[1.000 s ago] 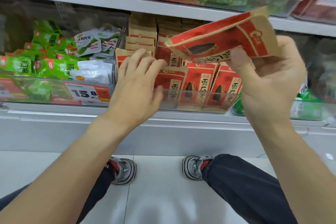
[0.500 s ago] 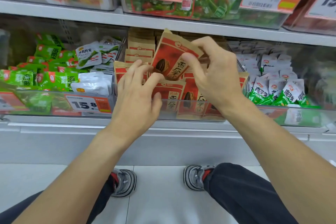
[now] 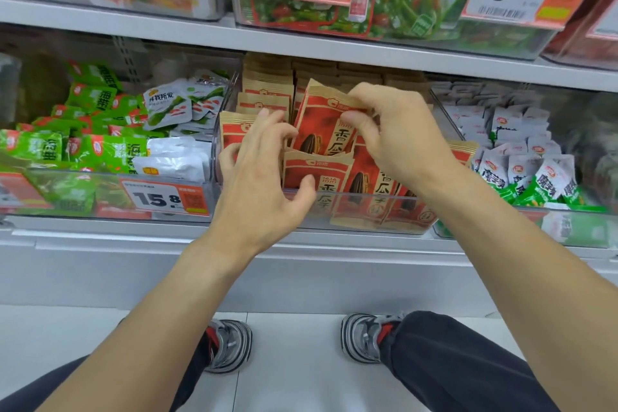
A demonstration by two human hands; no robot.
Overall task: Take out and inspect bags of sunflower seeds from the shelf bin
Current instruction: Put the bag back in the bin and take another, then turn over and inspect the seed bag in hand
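The clear plastic bin (image 3: 361, 226) sits on the middle shelf (image 3: 301, 47), its front wall low and transparent, its side walls rising at 9 and 3 o'clock between the neighbouring bins. The upper shelf edge overhangs at 12 o'clock, leaving only a shallow gap above the stacked packets at the back. In front, toward 6 o'clock, the space is open down to the pale floor tiles (image 3: 294, 361), where two grey sneakers (image 3: 230, 344) stand.

The right hand (image 3: 398, 130) pinches the top corner of one red-and-brown sunflower seed bag (image 3: 321, 124) between thumb and curled fingers (image 3: 359, 95); the bag stands raised and tilted slightly to 1 o'clock, its lower part tucked behind the front row of bags (image 3: 317, 181). The left hand (image 3: 257, 174) is at 9 o'clock of that bag, fingers spread apart and bent, tips resting on the bag tops in the row there, thumb pressing the face of the front bag (none of them is actually clasped).

At 9 o'clock lies a bin of green snack packets (image 3: 50, 147) with a 15.8 price tag (image 3: 164, 199); at 3 o'clock, white-and-green packets (image 3: 535, 177).
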